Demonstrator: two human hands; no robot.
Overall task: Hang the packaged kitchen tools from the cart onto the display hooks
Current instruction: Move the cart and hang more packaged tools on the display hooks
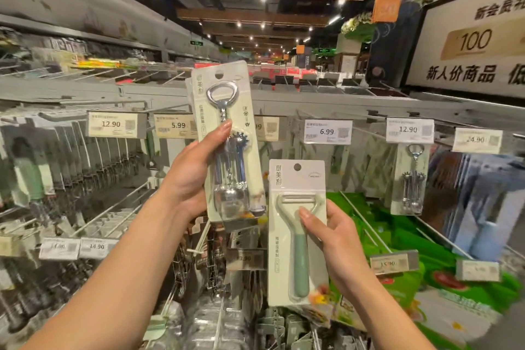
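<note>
My left hand (189,176) grips a packaged metal corkscrew with a bottle-opener head (227,133), held upright in front of the display with its hang hole at the top. My right hand (329,239) holds a packaged pale green peeler (297,233) lower and to the right, thumb across the front of the card. A matching corkscrew pack (410,179) hangs from a hook under the 12.90 tag (409,130) at the right. The cart is out of view.
Rows of display hooks (113,207) with price tags (116,124) run across the wall. Dark packaged tools hang at the left (71,156). Green packages (397,236) fill the lower right. More packs hang below (216,264). A large sign (466,45) stands upper right.
</note>
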